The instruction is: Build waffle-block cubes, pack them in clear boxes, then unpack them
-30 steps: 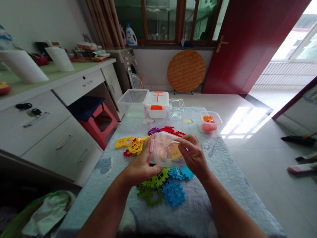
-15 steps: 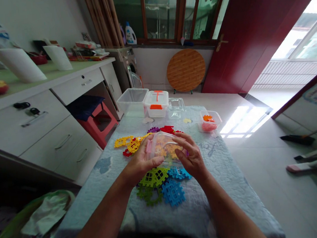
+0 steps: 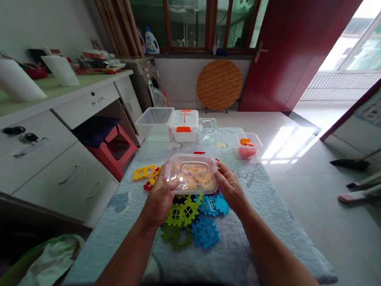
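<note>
Above the blue tabletop, both hands, left hand and right hand, grip a lidded clear box of yellow pieces; green and blue pieces lie loose beneath, unsorted.

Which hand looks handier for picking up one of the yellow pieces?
Probably the left hand: it grips the clear box on the side nearest the yellow pieces, while the right hand is farther away.

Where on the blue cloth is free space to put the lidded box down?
Bare cloth lies left of the green pieces, toward the cloth's left edge, and right of the right hand, below the small tub. Under the lidded box it is crowded with pieces.
</note>
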